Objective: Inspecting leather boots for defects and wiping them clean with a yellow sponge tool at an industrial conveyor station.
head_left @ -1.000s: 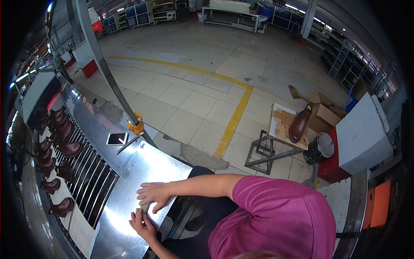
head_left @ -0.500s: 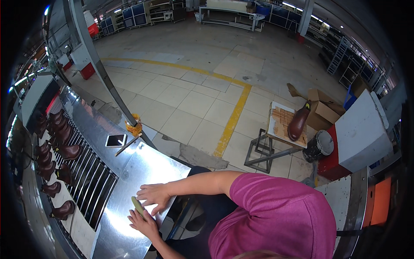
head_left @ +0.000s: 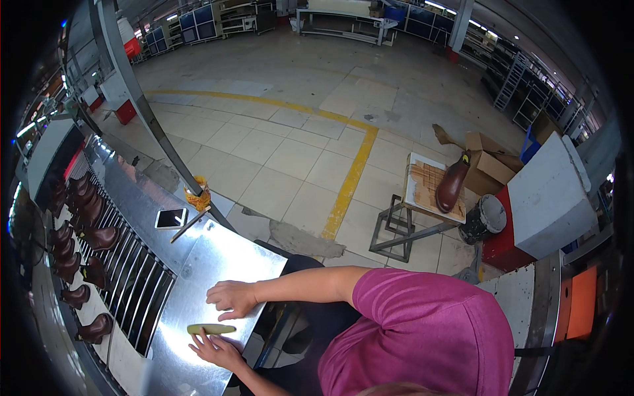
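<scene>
On the shiny metal tabletop (head_left: 191, 376) lies a slim, oblong olive-green piece (head_left: 212, 329) with rounded ends; its kind I cannot tell. My left hand (head_left: 219, 351) rests just on the near side of it, fingers spread, with fingertips touching its edge. Beyond the piece, my right hand (head_left: 232, 299) is held low over the metal, apart from the piece. Its fingers are curled in, and whatever they may hold is hidden.
A phone (head_left: 171, 218) and a thin brown stick (head_left: 190, 224) lie farther along the table. Brown leather boots (head_left: 99, 237) stand on the roller conveyor (head_left: 135, 284) at left. At right, a dark brown boot (head_left: 453, 188) lies on a small stand (head_left: 422, 181), beside a bucket (head_left: 487, 218).
The green piece has turned from slanted to lying roughly crosswise. My right hand has drawn off it and curled its fingers. My left hand has shifted slightly down and spread its fingers.
</scene>
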`<state>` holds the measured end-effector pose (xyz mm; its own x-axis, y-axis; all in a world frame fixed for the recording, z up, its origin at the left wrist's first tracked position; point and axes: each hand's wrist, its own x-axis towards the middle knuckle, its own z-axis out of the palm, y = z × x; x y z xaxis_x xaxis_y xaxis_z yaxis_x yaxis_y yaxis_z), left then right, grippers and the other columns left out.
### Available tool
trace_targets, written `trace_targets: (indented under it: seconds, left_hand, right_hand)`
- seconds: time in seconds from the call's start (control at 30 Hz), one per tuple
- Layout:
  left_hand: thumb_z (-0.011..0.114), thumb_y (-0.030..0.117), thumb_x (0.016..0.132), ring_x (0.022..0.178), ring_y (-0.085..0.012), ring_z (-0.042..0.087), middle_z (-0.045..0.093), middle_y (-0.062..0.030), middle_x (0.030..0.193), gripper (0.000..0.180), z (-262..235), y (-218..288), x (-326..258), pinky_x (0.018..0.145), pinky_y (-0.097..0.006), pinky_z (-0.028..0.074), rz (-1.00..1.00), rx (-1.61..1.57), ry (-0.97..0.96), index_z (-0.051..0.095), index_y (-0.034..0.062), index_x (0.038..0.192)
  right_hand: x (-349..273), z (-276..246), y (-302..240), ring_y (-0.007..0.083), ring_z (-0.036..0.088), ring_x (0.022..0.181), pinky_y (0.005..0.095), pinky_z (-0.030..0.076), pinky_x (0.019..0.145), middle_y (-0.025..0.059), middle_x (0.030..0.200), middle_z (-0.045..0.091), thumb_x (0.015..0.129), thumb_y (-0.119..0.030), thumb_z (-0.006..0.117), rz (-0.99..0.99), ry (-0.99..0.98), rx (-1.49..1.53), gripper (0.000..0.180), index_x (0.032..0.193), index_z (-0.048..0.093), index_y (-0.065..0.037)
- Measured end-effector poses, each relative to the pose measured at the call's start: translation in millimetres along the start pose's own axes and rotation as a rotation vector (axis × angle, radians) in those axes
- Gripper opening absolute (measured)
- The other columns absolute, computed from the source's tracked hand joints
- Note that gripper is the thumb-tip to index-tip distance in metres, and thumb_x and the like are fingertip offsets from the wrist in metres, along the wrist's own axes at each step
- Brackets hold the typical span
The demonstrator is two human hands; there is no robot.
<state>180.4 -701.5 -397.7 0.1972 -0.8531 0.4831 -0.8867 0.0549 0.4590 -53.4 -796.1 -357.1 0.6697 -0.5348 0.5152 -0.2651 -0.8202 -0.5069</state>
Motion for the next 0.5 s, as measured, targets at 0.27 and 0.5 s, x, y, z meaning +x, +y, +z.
trace_targets:
  seconds: [0.27, 0.5]
  left_hand:
    - [0.062, 0.018, 0.103, 0.141, -0.0396, 0.051, 0.063, -0.0192, 0.143, 0.030, -5, 16, -3, 0.121, -0.060, 0.027, 0.279, -0.179, -0.275, 0.070, 0.0075, 0.129]
    - [0.064, 0.020, 0.103, 0.128, -0.0438, 0.057, 0.065, -0.0224, 0.132, 0.032, -6, 22, -4, 0.111, -0.053, 0.042, -0.059, -0.014, 0.101, 0.067, -0.0023, 0.125]
  right_hand:
    - [3, 5, -3, 0.0422, 0.033, 0.153, 0.0577, 0.023, 0.125, 0.0193, 0.164, 0.038, 0.098, -0.051, 0.062, 0.041, -0.125, -0.136, 0.059, 0.142, 0.062, -0.011]
    - [16, -17, -10, 0.0410, 0.034, 0.152, 0.0597, 0.017, 0.126, 0.0173, 0.152, 0.054, 0.095, -0.056, 0.064, -0.002, -0.401, -0.025, 0.063, 0.138, 0.065, -0.010]
